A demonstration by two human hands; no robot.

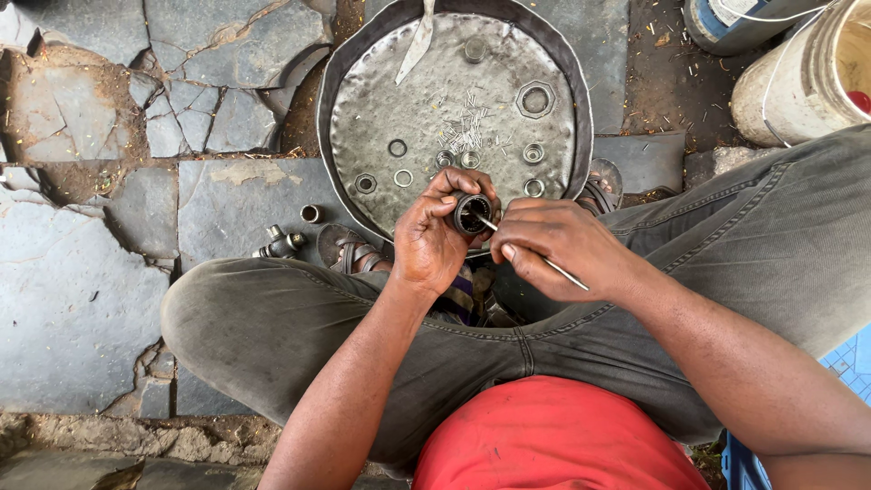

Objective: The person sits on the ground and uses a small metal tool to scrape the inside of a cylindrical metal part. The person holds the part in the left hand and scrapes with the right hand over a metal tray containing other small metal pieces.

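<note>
Lying on the cracked stone floor [82,299] is a big round dented metal pan [363,91], carrying loose rings [399,178], a hexagonal nut [535,99] and a scatter of thin needle rollers [464,132]. Hovering over its near rim, the left hand [431,240] is gripping a small dark cylindrical bearing cup [470,214], fingers closed around it. The right hand [558,245] is pinching a thin metal rod [567,274], its tip poking into the cup's open mouth.

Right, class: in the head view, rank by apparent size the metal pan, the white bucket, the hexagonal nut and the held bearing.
1. pan
2. bucket, partly cut off
3. bearing and nut: look alike; the bearing is nearer the camera, so unsure
</note>
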